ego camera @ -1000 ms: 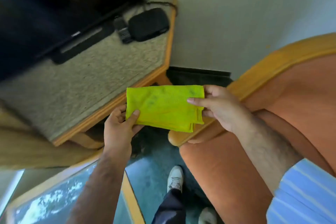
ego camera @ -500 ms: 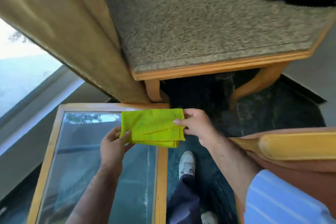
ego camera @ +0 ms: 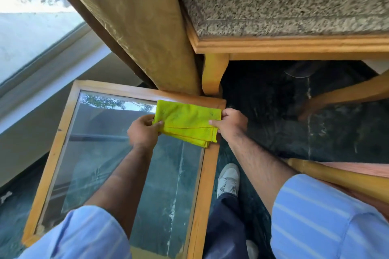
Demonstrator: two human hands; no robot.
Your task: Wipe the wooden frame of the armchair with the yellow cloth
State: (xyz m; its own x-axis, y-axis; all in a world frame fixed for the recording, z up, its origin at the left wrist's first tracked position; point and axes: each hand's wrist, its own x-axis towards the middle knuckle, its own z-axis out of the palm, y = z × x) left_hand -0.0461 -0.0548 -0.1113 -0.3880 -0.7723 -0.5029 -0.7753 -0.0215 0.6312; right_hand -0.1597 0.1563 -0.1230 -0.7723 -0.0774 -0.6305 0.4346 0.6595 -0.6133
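Yellow cloth (ego camera: 187, 122) pinched between left hand (ego camera: 143, 131) and right hand (ego camera: 232, 123) — layers could unfold above the glass table (ego camera: 207, 185).

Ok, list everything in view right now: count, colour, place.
yellow cloth: one, yellow-green, folded, held between both hands at centre
glass-top table: one, wooden rim, below the cloth
curtain: one, tan, upper centre
stone-top table: one, speckled top, wood edge, upper right
armchair frame: one, yellow wood, lower right
window: one, upper left
shoe: one, white, on dark floor
left hand: gripping cloth's left end
right hand: gripping cloth's right end
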